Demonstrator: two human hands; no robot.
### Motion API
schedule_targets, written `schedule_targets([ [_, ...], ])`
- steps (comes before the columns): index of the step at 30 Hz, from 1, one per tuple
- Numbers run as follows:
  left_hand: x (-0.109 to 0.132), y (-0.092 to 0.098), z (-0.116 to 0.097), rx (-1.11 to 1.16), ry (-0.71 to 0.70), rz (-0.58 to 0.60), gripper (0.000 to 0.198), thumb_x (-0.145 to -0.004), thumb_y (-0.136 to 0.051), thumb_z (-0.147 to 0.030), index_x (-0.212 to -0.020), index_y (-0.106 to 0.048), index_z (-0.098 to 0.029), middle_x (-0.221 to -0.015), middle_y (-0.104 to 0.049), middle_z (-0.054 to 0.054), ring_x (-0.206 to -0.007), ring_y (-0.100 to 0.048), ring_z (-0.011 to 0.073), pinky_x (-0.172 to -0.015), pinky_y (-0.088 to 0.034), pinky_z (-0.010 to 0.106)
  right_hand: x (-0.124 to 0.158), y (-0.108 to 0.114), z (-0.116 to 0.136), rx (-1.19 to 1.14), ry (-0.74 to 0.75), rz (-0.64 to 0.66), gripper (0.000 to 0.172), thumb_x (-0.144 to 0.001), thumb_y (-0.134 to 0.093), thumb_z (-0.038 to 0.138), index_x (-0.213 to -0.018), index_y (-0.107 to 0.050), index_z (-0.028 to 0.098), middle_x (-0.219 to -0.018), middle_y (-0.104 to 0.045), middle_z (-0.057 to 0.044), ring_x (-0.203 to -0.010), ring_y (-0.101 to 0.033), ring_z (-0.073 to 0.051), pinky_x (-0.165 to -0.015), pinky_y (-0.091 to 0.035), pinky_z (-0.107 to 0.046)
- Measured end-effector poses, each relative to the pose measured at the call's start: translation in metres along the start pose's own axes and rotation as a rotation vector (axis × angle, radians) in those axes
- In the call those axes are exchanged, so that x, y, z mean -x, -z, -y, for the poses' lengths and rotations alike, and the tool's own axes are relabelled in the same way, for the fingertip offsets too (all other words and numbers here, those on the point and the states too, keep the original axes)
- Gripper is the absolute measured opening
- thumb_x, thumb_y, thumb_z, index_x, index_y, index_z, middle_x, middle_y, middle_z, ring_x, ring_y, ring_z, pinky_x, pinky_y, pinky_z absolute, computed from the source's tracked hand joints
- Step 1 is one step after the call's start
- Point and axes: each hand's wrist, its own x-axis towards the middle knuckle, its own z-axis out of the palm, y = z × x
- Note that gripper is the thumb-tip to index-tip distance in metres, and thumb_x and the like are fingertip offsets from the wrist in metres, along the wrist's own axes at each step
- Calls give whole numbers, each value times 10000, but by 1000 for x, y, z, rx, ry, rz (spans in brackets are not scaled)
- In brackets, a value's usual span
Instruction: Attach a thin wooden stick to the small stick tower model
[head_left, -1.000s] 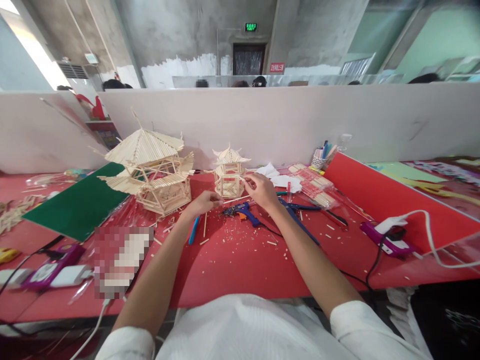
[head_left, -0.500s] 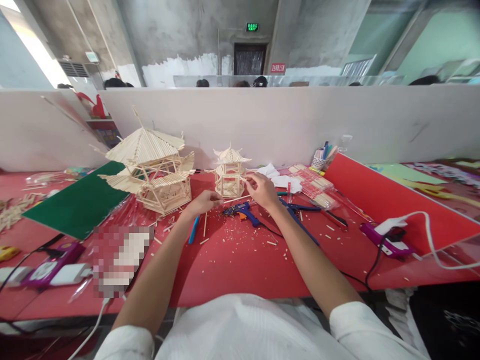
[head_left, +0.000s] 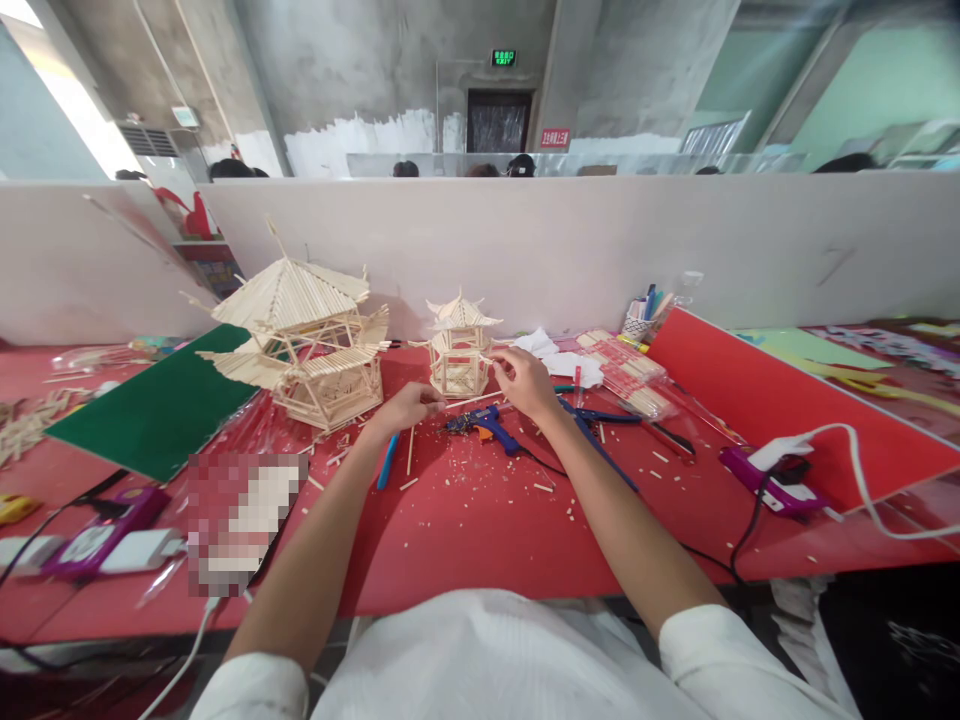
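A small wooden-stick pavilion [head_left: 460, 345] stands upright near the partition. My right hand [head_left: 523, 378] is at its right side, thumb and fingers pinched at its edge on a piece too small to name. Just front-left of it, my left hand [head_left: 409, 407] has its fingers closed at the left end of a thin wooden stick [head_left: 476, 399]. Under and between the hands lies a blue glue gun [head_left: 491, 424] with an orange trigger. To the left stands a larger stick pavilion [head_left: 300, 340] with two roof tiers.
Blue-handled pliers [head_left: 600, 440], packs of sticks [head_left: 630, 375] and a pen basket [head_left: 639, 318] are on the right. A red board [head_left: 787, 400] leans there. On the left are a green board [head_left: 165, 400], a blurred phone and a power strip [head_left: 112, 530]. Stick scraps dot the red table [head_left: 465, 540].
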Motion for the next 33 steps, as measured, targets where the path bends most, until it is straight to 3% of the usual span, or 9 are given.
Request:
schedule_targets([
  [20, 1, 0, 0, -24, 0, 1, 285, -663, -754, -414, -734, -734, -138, -662, -680, 26, -638, -556, 148, -634, -418, 265, 1, -1, -4, -26, -27, 17, 249, -929, -517, 197, -1113, -682, 226, -1098, -736, -85, -969, -674, -236, -860, -534, -369],
  [28, 1, 1, 1, -65, -26, -14, 264, -674, -737, -400, -737, -744, -143, -675, -689, 28, -647, -556, 150, -617, -413, 257, 3, -2, -8, 49, -141, 64, 361, -870, -574, 150, -1223, -618, 212, -926, -748, -58, -822, -691, -233, -753, -525, -339],
  [31, 1, 1, 1, -78, -23, -28, 240, -689, -716, -371, -741, -743, -139, -668, -684, 28, -638, -548, 147, -615, -408, 257, 5, -1, -13, 121, -202, 109, 322, -864, -603, 151, -1178, -644, 212, -905, -753, -57, -791, -692, -233, -723, -513, -331],
  [33, 1, 2, 1, -83, -24, -41, 229, -693, -710, -357, -747, -742, -136, -658, -680, 24, -629, -542, 144, -619, -409, 258, 6, 2, -16, 127, -214, 165, 200, -881, -621, 187, -1068, -687, 213, -902, -759, -61, -789, -694, -228, -725, -508, -324],
])
